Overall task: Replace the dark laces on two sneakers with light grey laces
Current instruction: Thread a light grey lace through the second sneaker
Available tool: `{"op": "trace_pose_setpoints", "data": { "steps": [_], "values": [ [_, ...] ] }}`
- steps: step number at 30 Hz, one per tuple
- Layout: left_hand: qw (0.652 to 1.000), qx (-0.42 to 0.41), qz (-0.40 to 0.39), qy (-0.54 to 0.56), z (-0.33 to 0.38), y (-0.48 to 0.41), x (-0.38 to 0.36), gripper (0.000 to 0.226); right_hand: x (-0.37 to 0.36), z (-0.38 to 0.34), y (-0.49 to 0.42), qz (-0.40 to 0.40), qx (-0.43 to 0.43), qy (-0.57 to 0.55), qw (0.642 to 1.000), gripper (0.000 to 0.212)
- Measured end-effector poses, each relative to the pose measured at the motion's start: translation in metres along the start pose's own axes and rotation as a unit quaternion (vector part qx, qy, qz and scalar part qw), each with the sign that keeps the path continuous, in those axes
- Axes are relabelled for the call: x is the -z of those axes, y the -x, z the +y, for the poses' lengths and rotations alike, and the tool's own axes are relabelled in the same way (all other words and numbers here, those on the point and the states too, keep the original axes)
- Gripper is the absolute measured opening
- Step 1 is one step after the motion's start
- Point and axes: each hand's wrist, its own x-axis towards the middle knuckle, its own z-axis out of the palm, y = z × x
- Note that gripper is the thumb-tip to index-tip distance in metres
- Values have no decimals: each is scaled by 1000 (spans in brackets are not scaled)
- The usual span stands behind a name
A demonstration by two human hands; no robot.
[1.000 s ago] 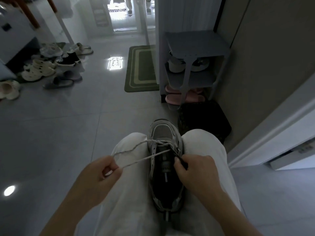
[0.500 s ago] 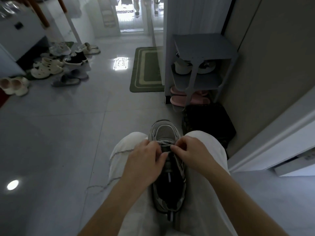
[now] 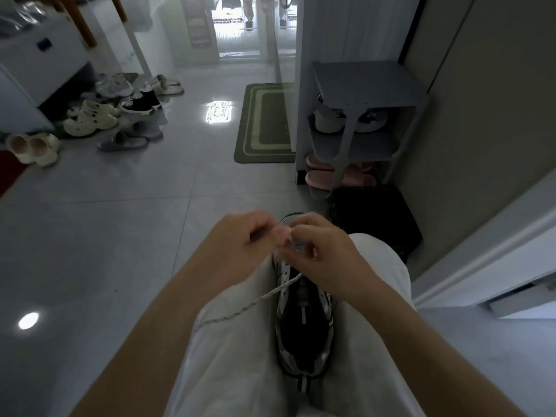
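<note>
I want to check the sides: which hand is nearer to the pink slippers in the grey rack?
Right. The right hand is at the toe of the sneaker, on the side towards the pink slippers; the left hand meets it from the side away from them.

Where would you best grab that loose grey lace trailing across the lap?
Pinch the lace midway along the stretch lying across the left thigh, coming down from above. There it runs straight and clear of the sneaker; nearer the toe the left hand and right hand crowd it.

Bare forearms (image 3: 156, 320), loose off-white trousers (image 3: 237, 359) with soft creases.
</note>
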Motion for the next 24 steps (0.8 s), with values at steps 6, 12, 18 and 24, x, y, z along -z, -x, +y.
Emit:
{"op": "trace_pose_setpoints", "data": {
  "steps": [6, 12, 18, 24],
  "values": [
    [969, -9, 117, 217, -6, 5, 55, 22, 42, -53, -26, 81, -3, -187, 979, 17],
    [977, 40, 165, 130, -71, 19, 40, 25, 52, -81, -39, 140, 7, -236, 962, 17],
    [989, 116, 82, -53, -135, 38, 17, 19, 52, -76, -48, 195, -48, -290, 936, 13],
    [934, 306, -20, -182, -160, 67, 12, 32, 46, -64, -53, 157, -42, -255, 953, 7]
  ]
}}
